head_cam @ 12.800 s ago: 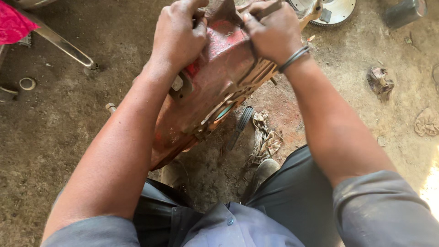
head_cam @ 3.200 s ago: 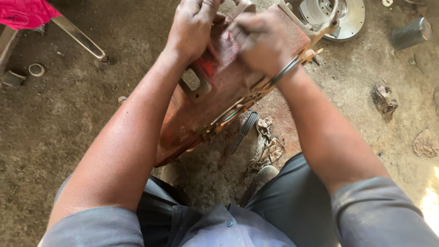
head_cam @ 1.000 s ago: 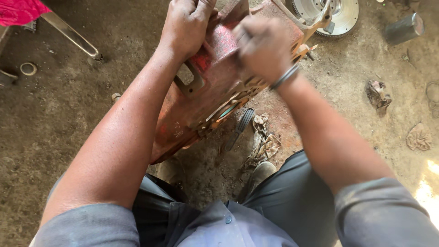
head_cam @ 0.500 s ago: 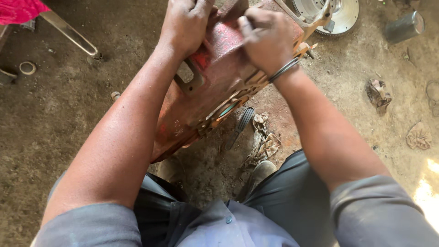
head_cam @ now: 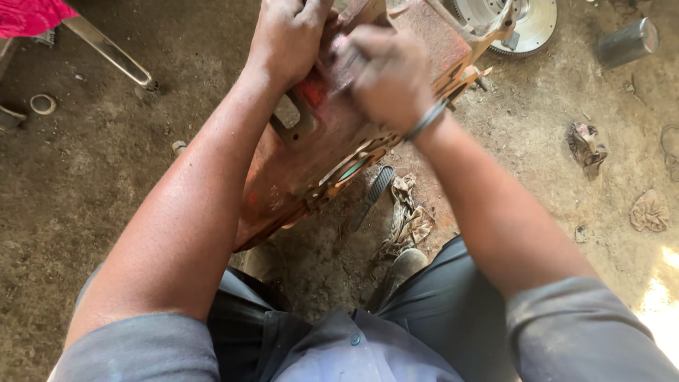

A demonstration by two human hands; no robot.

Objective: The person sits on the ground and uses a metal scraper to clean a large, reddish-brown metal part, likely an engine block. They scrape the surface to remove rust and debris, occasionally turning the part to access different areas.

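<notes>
Both hands are working at the top end of a big rusty red casting (head_cam: 311, 166) that's leaning tilted across the dirt floor (head_cam: 92, 184), its lower end sitting down by the person's knees. The left hand (head_cam: 290, 35) is curling over the casting's upper edge, fingers folded down and gripping the metal just above a rectangular cutout. The right hand (head_cam: 389, 78) is sitting right beside it, slightly blurred, fingers bunched together and pressing on the casting's face — can't tell if there's anything small pinched in them. A metal bangle (head_cam: 426, 120) is riding on that wrist.

Around it: a toothed flywheel (head_cam: 534, 25) is lying flat on the ground just past the casting's far corner, and a grey cylinder (head_cam: 626, 42) is resting on its side further right. A couple of dirty rags (head_cam: 585, 147) are lying well apart on the right side of the floor, plus another crumpled one (head_cam: 407, 219) near the person's shoe (head_cam: 403, 267), under the casting's lower edge. A black ribbed strip (head_cam: 375, 191) is poking out beneath the casting too. Off to the upper left there's a pink cloth (head_cam: 32, 15) on a metal frame leg (head_cam: 106, 49), and a small ring (head_cam: 42, 104) lying on the dirt — all well away from the hands.
</notes>
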